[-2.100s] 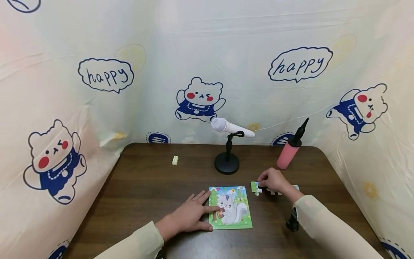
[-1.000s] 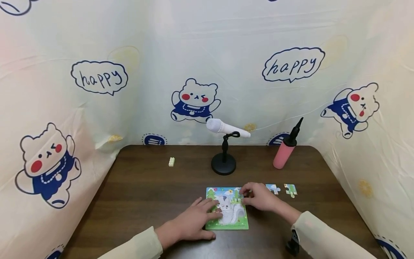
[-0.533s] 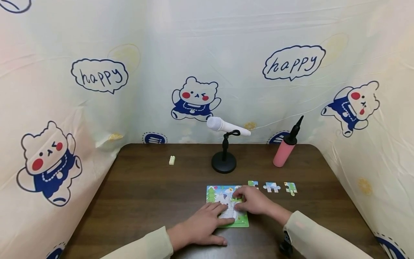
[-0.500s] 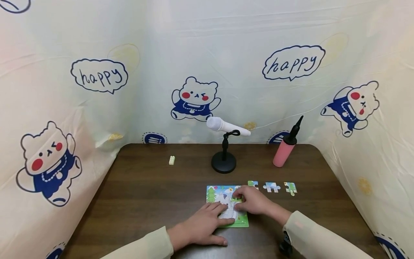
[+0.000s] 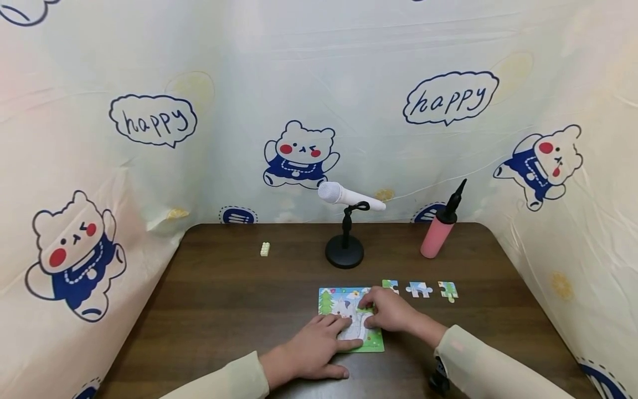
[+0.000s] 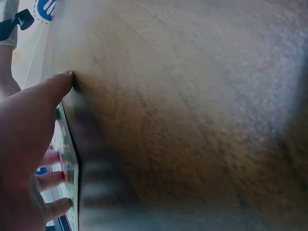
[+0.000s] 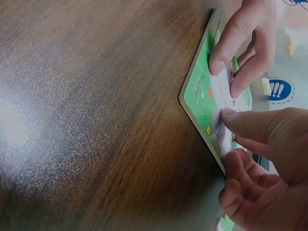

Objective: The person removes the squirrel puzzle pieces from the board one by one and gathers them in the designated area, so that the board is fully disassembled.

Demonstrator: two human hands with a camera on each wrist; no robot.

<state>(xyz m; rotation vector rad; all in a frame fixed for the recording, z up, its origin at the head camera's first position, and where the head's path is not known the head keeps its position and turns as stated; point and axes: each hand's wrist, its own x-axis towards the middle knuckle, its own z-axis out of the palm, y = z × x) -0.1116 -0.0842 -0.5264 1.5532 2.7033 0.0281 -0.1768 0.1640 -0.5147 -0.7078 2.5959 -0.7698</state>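
Observation:
A square jigsaw puzzle (image 5: 372,344) with a white squirrel picture and green border lies on the table. My left hand (image 5: 315,344) is spread over its lower middle, fingertips on the picture and thumb on the wood; the left wrist view shows the fingers (image 6: 53,179) on the board from the side. My right hand (image 5: 394,311) is at the puzzle's right part, thumb and index finger set apart around a puzzle piece mostly hidden by the hand. In the right wrist view the right thumb (image 7: 245,120) presses the picture near the tail, other fingers curled.
Loose puzzle pieces lie right of the board: a green one (image 5: 390,284), a blue one (image 5: 418,288) and another green one (image 5: 447,291). Behind stand a white microphone (image 5: 356,198) on a black stand (image 5: 344,252) and a pink pump (image 5: 438,238). A pale toy brick (image 5: 265,249) lies left.
My right hand has moved left from the loose pieces onto the puzzle, uncovering them. My left hand has slid right across the picture. Over the last half second both hands hardly move.

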